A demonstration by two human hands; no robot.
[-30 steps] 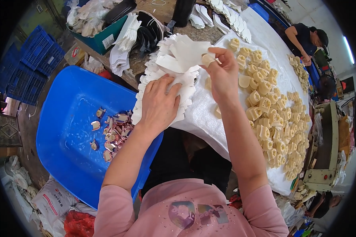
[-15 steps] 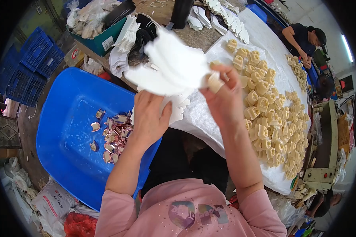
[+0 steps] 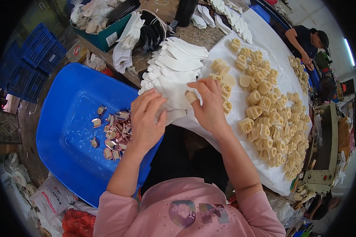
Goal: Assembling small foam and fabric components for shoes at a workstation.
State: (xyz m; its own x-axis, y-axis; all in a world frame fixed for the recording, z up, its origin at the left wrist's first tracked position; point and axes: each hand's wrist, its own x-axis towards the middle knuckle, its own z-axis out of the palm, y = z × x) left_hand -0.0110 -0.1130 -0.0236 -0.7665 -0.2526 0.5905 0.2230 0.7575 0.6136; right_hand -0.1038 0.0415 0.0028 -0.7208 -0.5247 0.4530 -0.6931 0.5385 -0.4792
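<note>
White piece (image 3: 173, 94) at near end of the pile of white pieces (image 3: 178, 57), right edge pinched between thumb and fingers of right hand (image 3: 207, 103); left hand (image 3: 146, 114) at its left edge, fingers bent, can't tell if gripping or just resting. Left of pile: blue tub (image 3: 69, 114) with shiny pinkish parts (image 3: 116, 134); right: cream parts (image 3: 271, 114) heaped on white cloth (image 3: 230, 125). Far left green box (image 3: 99, 40), far right co-worker (image 3: 302, 43).
</note>
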